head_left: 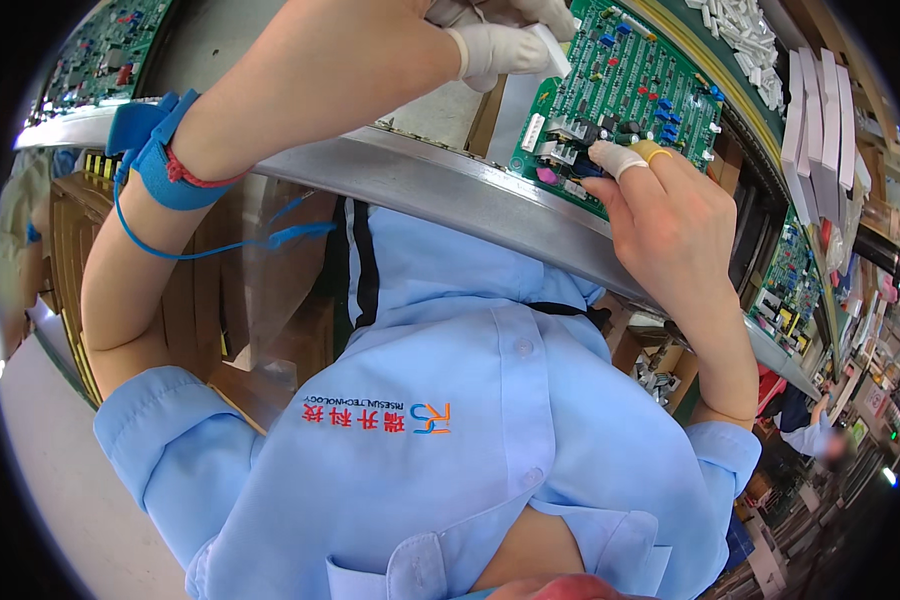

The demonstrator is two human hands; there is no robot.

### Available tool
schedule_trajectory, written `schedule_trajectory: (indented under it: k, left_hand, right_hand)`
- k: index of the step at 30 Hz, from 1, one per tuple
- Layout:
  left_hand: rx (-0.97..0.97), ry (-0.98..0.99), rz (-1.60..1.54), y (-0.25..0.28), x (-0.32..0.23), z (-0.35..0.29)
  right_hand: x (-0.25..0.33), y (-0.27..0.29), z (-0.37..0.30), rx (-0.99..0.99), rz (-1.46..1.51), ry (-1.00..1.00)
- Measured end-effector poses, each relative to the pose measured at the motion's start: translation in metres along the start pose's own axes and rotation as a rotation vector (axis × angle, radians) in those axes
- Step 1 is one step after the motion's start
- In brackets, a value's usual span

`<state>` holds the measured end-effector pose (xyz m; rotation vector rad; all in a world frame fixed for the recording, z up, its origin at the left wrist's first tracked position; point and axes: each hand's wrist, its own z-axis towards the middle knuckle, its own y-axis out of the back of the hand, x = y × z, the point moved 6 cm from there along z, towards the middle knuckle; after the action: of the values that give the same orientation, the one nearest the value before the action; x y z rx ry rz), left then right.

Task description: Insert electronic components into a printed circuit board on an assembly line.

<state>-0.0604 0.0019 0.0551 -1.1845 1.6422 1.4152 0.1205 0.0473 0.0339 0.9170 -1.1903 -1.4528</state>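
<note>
My left hand [420, 50], with white finger cots on its fingers, pinches a small white block-shaped part [549, 50] at the upper left edge of a green circuit board [560, 95]. A blue wrist strap [175, 160] with a cord circles that wrist. Over the board's near edge, my right hand [670, 205] has its thumb and index finger drawn together beside dark components and silvery heat sinks [560, 145]. One of its fingers wears a white cot and another a yellow one. What lies between these fingertips, if anything, is hidden. The board carries many small red, blue and black components.
The board rests along a metal rail [450, 190] in front of me. Another populated board [95, 50] lies at far left, and one more [790, 280] at right. Loose white parts [740, 40] fill a tray at upper right, beside white strips [820, 120]. Another person [820, 440] appears at far right.
</note>
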Motion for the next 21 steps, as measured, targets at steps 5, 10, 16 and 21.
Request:
schedule_trajectory:
  k: [5,10,16,21]
  left_hand:
    - [-0.066,-0.052,0.149,-0.005,0.000,-0.006]
    - [0.009,0.153,0.099,-0.016,0.011,0.001]
    - [-0.027,-0.141,-0.042,-0.032,0.018,-0.002]
    - [0.008,-0.498,0.322,-0.066,-0.029,0.007]
  right_hand:
    - [0.005,0.000,0.001,-0.068,-0.035,0.151]
    - [0.006,0.001,-0.001,-0.041,-0.055,0.111]
    - [-0.024,0.014,-0.006,-0.091,0.134,-0.015]
    - [-0.116,0.031,-0.042,-0.238,0.409,-0.493]
